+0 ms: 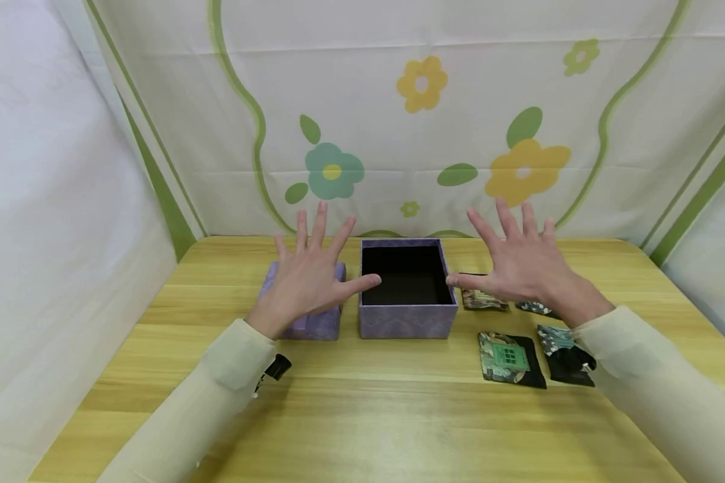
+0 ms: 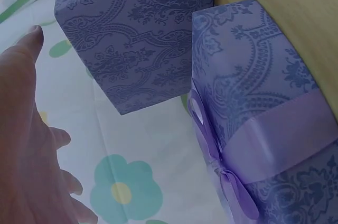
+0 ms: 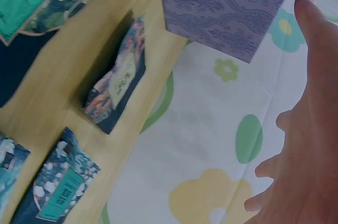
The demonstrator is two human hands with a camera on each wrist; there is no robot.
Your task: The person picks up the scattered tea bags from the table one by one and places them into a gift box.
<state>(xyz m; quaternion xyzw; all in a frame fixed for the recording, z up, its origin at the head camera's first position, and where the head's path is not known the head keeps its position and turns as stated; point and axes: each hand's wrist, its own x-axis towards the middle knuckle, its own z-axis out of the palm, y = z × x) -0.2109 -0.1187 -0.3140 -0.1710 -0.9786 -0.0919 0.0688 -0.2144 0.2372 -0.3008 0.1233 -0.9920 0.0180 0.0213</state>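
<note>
You hold your left grip (image 1: 308, 278) and right grip (image 1: 522, 265) spread and empty, the open purple box (image 1: 407, 322) on the desk (image 1: 374, 416) between them, while what look like 4 packets (image 1: 510, 359), some partly hidden, lie right of that box, nearer your right grip.

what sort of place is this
Probably a curtained-off tabletop workspace, perhaps a booth: a wood-grain table, flower-print cloth hanging behind it, and white cloth along the left side.
</note>
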